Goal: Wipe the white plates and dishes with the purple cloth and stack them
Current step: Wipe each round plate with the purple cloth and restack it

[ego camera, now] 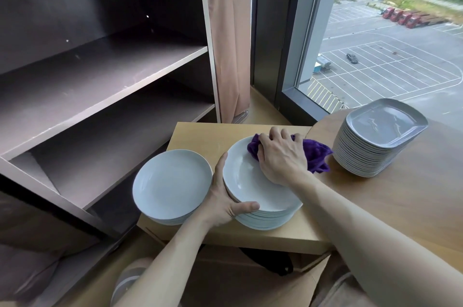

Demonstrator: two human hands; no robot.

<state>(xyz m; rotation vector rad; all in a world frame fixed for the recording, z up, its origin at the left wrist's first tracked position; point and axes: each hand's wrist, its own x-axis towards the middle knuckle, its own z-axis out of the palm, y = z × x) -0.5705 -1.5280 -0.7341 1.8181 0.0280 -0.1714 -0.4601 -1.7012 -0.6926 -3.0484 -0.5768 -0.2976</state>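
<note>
Two stacks of round white plates stand on a small wooden table (pixel 200 136). On the right stack's top plate (pixel 250 181), my right hand (pixel 281 156) presses the crumpled purple cloth (pixel 315 153) against the far rim. My left hand (pixel 225 199) grips that plate's near-left edge, thumb lying over the rim. The left stack (pixel 172 183) is lower and untouched. A tall stack of squarish white dishes (pixel 378 138) stands on the round table to the right.
Open brown shelves (pixel 100 73) rise at the left, close behind the small table. A beige curtain (pixel 230 43) hangs beside a large window (pixel 388 30). The round wooden table (pixel 413 206) fills the right foreground.
</note>
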